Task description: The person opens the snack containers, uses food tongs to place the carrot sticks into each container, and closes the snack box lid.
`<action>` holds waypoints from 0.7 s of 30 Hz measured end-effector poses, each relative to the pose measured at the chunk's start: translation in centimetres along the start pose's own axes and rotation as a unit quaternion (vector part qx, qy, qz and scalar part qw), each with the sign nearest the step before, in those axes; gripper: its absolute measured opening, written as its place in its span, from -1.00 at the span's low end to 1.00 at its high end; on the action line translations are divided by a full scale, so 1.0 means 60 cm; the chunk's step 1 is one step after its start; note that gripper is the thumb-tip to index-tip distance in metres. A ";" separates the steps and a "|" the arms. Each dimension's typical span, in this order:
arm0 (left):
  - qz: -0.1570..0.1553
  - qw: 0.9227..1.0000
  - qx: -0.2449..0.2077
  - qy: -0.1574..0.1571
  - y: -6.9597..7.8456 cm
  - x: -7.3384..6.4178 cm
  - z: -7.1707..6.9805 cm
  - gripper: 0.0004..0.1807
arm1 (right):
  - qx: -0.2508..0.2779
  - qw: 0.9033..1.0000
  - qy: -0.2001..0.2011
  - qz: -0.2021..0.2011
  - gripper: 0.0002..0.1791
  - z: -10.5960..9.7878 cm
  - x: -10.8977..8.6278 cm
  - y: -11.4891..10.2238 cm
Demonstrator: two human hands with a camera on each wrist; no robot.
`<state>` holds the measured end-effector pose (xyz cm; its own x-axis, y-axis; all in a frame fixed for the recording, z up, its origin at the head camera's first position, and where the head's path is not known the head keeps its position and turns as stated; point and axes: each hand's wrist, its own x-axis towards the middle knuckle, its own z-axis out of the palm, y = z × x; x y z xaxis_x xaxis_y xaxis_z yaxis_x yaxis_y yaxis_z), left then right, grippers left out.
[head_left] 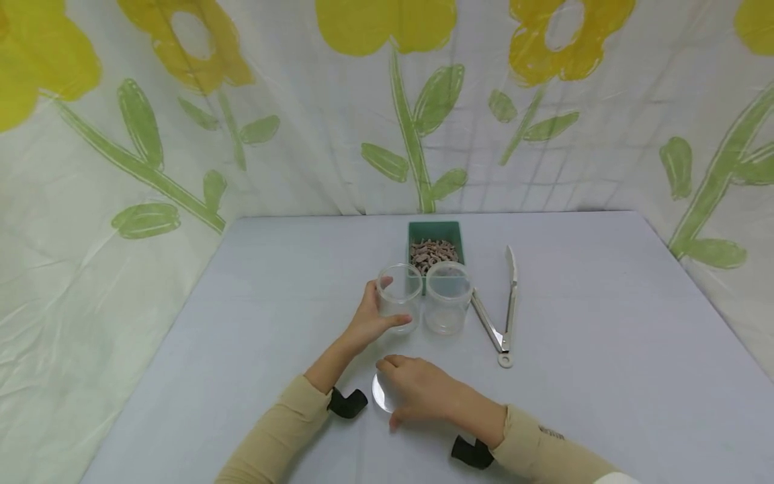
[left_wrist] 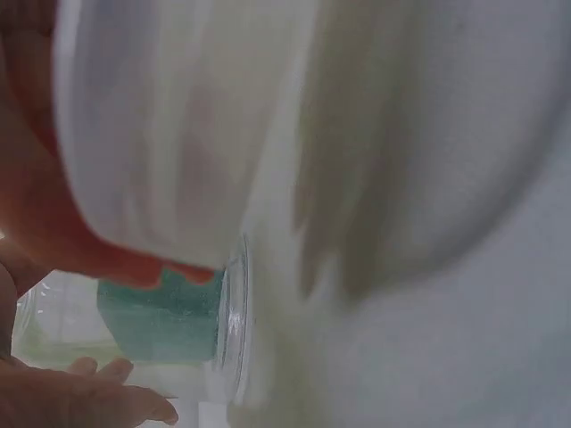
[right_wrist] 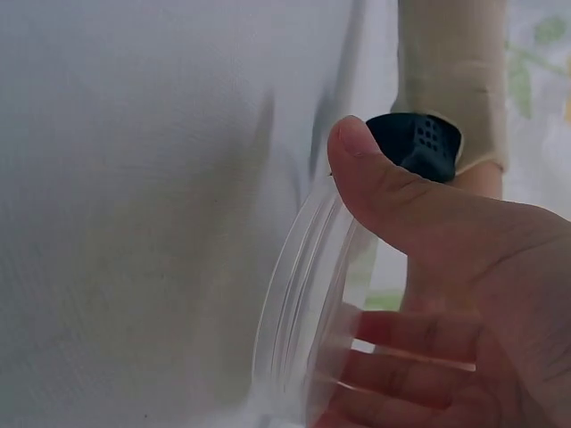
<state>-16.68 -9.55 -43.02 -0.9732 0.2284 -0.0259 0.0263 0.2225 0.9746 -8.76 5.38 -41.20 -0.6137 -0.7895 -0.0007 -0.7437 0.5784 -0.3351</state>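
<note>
My left hand (head_left: pixel 365 324) grips a clear, wide-mouthed plastic jar (head_left: pixel 398 296), thumb on the near side and fingers round the far left. Below it, my right hand (head_left: pixel 428 391) holds a clear round lid (head_left: pixel 381 395) by its edge, close over the table. In the right wrist view, the thumb and fingers pinch the lid (right_wrist: pixel 303 303), whose ridged rim shows. A second clear jar (head_left: pixel 446 306) stands upright just right of the first. The left wrist view has the jar (left_wrist: pixel 234 330) at lower left, partly covered by fingers.
Behind the jars sits a green box (head_left: pixel 434 227) with many small brown curved pieces (head_left: pixel 433 253). Metal tongs (head_left: pixel 505 341) lie spread to the right of the jars. A white cloth covers the table (head_left: pixel 605 323), and a flower-painted sheet (head_left: pixel 302 148) hangs behind it.
</note>
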 end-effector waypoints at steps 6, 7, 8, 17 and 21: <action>0.002 1.000 -0.013 0.001 0.001 0.002 0.000 -0.14 | -0.011 1.000 0.006 0.009 -0.08 -0.001 0.011 -0.003; 0.002 1.000 -0.010 0.002 0.001 0.002 0.000 -0.14 | -0.010 1.000 0.003 0.012 -0.08 -0.001 0.012 -0.003; 0.001 1.000 -0.008 0.004 0.001 0.002 0.000 -0.15 | -0.010 1.000 0.001 0.016 -0.08 0.000 0.013 -0.003; -0.010 1.000 0.008 0.010 0.001 0.001 -0.002 -0.18 | -0.047 0.998 -0.020 0.032 -0.10 0.019 0.013 0.000; -0.013 0.999 0.031 0.014 0.001 0.003 -0.005 -0.19 | -0.083 0.995 -0.019 0.050 -0.09 0.012 0.008 0.000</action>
<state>-16.91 -9.76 -42.88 -0.9796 0.1963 -0.0437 0.0147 0.2864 0.9580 -8.86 4.86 -41.88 -0.6785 -0.7320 -0.0620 -0.7151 0.6775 -0.1721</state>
